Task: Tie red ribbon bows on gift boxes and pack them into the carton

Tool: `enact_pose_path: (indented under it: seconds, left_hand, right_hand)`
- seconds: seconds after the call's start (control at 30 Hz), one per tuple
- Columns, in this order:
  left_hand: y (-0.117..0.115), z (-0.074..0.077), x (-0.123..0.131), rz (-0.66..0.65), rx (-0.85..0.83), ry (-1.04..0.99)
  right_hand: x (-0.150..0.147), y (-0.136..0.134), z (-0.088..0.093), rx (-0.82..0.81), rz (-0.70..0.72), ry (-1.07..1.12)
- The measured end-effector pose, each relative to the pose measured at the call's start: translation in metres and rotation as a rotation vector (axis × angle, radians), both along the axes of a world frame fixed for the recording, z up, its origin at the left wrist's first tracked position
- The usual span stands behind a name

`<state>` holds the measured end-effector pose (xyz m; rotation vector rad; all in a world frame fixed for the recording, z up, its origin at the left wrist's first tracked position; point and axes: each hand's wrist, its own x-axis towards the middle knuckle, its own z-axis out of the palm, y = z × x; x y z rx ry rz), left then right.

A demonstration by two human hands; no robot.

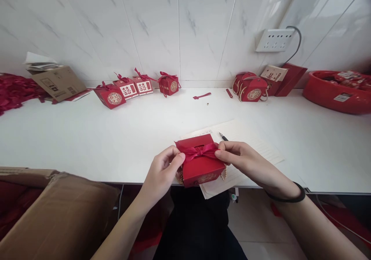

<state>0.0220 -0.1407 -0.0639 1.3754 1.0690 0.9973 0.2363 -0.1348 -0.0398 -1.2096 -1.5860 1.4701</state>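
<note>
A red gift box (199,170) with gold print on its front sits at the near edge of the white table, with gold cord at both sides. Across its top lies a dark pink ribbon (200,151) tied in a bow. My left hand (165,165) pinches the bow's left loop between thumb and fingers. On the other side my right hand (237,157) pinches the right loop. Paper sheets (257,146) lie under and beside the box, and a black pen (223,136) rests on them just behind my right hand.
Several small ribbon-tied boxes (111,96) stand along the wall at back left. Corded red boxes (251,89) and a red basin (324,94) of packets stand at back right. A loose ribbon piece (203,96) lies between. An open cardboard carton (66,209) is at near left.
</note>
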Motion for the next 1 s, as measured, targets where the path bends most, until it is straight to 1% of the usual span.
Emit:
enact_pose_path:
  seconds: [0.1, 0.3, 0.47, 0.57, 0.73, 0.83, 0.9, 0.93, 1.0]
  left_hand:
    - [0.001, -0.004, -0.002, -0.01, 0.001, -0.035]
    - [0.004, -0.014, -0.008, -0.063, 0.0, -0.094]
    - [0.005, -0.019, -0.008, -0.117, -0.054, -0.216]
    - [0.004, -0.02, -0.006, -0.11, -0.07, -0.269]
    - [-0.001, -0.023, -0.003, -0.052, -0.065, -0.298]
    - [-0.001, -0.024, -0.001, -0.001, -0.06, -0.296]
    - [0.001, -0.022, -0.003, -0.004, -0.082, -0.281]
    - [0.003, -0.021, -0.004, -0.015, -0.106, -0.264]
    - [0.007, -0.017, -0.009, -0.039, -0.138, -0.231]
  right_hand:
    - [0.003, 0.0, -0.004, -0.073, 0.02, 0.086]
    - [0.007, 0.003, -0.013, -0.134, 0.033, 0.204]
    - [0.009, 0.005, -0.023, -0.187, 0.047, 0.338]
    - [0.009, 0.004, -0.025, -0.226, 0.04, 0.417]
    - [0.006, 0.003, -0.026, -0.31, -0.011, 0.51]
    - [0.005, 0.002, -0.028, -0.344, -0.036, 0.531]
    - [0.007, 0.002, -0.029, -0.329, -0.032, 0.493]
    - [0.009, 0.002, -0.029, -0.301, -0.015, 0.443]
    - [0.013, 0.002, -0.027, -0.187, 0.01, 0.32]
